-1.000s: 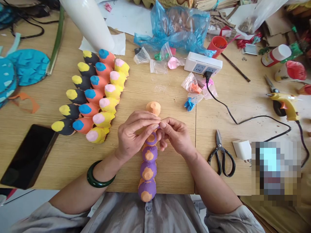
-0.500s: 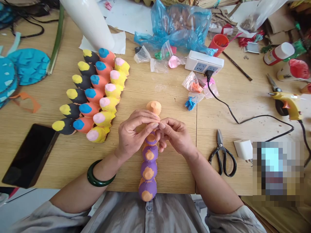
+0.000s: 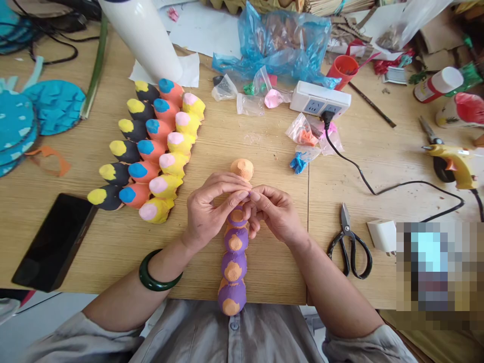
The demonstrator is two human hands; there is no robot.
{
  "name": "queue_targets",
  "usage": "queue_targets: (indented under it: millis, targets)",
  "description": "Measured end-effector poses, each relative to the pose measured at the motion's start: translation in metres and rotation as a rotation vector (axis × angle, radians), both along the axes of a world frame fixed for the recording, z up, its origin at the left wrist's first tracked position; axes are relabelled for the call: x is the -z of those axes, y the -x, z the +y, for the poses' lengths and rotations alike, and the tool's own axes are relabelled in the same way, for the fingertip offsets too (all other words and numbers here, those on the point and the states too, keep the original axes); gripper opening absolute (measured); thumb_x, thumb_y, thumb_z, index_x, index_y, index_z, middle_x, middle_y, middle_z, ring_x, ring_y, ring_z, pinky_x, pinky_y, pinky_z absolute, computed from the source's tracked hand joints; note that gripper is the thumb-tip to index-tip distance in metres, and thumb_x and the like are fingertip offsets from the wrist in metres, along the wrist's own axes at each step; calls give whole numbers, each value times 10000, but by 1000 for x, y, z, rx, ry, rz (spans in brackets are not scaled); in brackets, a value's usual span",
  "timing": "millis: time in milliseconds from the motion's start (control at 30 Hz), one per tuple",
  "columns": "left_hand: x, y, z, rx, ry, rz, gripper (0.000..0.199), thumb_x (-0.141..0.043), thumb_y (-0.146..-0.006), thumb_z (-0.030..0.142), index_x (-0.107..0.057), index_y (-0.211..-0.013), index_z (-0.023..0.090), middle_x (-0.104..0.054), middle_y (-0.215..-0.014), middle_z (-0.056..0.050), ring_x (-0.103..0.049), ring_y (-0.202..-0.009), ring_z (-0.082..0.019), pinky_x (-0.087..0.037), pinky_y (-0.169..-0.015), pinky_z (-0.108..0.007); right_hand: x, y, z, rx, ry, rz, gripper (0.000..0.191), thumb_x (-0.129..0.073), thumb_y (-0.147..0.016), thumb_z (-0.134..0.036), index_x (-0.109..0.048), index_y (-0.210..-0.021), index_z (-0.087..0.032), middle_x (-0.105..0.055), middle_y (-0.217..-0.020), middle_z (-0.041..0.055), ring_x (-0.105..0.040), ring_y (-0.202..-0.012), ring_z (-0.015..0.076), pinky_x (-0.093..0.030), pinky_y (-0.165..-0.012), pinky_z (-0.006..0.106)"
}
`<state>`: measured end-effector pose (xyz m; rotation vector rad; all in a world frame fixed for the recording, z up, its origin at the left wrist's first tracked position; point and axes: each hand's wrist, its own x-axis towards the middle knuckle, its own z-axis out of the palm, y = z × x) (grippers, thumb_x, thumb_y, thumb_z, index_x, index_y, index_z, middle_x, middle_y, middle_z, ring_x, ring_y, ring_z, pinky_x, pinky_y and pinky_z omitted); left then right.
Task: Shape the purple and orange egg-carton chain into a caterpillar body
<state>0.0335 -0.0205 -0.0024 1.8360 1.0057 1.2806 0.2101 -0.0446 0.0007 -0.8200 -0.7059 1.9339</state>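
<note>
Craft clutter covers a wooden surface [image 3: 272,275]: a blue plastic bag [image 3: 283,43] and a power strip [image 3: 319,99] lie toward the far edge, with scissors [image 3: 350,247] and a glue gun [image 3: 451,164] off to the right. On the left, a black phone [image 3: 53,242] lies beside a fan of painted cups [image 3: 151,148], set in rows of black with yellow tips, orange with blue, and yellow with pink.

Straight ahead of the person, a chain of purple cups [image 3: 233,264] with orange spots lies flat, its long axis running away from the body with a very slight lean. Its near end sits at the front edge of the surface, and an orange dome [image 3: 242,169] lies at its far end, just past the hands.

The left hand [image 3: 209,209], with a dark green bangle [image 3: 159,272] on the wrist, comes in from the left; the right hand [image 3: 274,214] comes in from the right. Both curl over the chain, and their fingertips meet above its uppermost purple cup. The left hand's fingers lie closest to the dome. The fingers hide the join there, so it is hard to tell whether the grip is firm or only resting.
</note>
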Motion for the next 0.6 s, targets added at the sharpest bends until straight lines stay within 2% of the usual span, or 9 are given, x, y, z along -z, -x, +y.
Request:
queue_targets:
  millis: [133,167,233,300,400,500,600]
  targets:
    - [-1,0,-1,47,62,-35,306,-675,-1089,391,-778,-1365,312,-811,-1322,-75,-761,-1243,-252,-635,-1078,-423,-1,-1,1,6,7,-1,451,-821,-911,-621,-706,-885,-185,-721,-697,-33,-568,-441,78,-622,-476,246]
    - [-1,-1,-1,54,54,-33,292,-685,-1084,372,-784,-1353,314,-815,-1313,-72,-756,-1254,-252,-628,-1092,-426,-1,-1,1,2,6,3,461,-816,-911,-629,-700,-870,-184,-722,-694,-30,-567,-439,79,-618,-470,244]
    - [-1,-2,0,50,-1,-34,178,-719,-1062,282,-831,-1199,305,-846,-1195,-45,-763,-1211,-238,-622,-1089,-425,1,-1,1,-21,3,17,478,-803,-919,-640,-697,-854,-179,-720,-684,-23,-572,-437,85,-610,-458,244]
    - [0,-3,1,37,-46,-43,145,-726,-1044,193,-834,-1061,288,-857,-1082,-18,-772,-1144,-217,-625,-1062,-416,2,0,0,-40,-2,28,487,-781,-938,-643,-703,-850,-170,-717,-677,-16,-586,-441,92,-609,-456,245]
    - [1,-3,2,25,-51,-51,146,-749,-1024,162,-824,-1015,287,-854,-1032,-5,-777,-1095,-201,-635,-1024,-403,3,1,0,-18,-5,22,466,-793,-938,-621,-703,-860,-171,-728,-704,-14,-597,-460,89,-623,-477,245]
    - [3,-1,0,13,-14,-50,100,-777,-1024,263,-839,-1089,308,-850,-1099,-22,-779,-1122,-217,-641,-1032,-411,-1,1,1,0,19,21,451,-837,-905,-606,-690,-886,-180,-729,-713,-27,-573,-457,79,-623,-478,242]
    - [2,1,-1,23,73,-38,264,-737,-1053,398,-806,-1301,335,-817,-1288,-56,-755,-1232,-243,-626,-1089,-421,-4,0,2,6,43,46,466,-849,-887,-615,-670,-864,-186,-715,-695,-37,-549,-435,73,-610,-455,237]
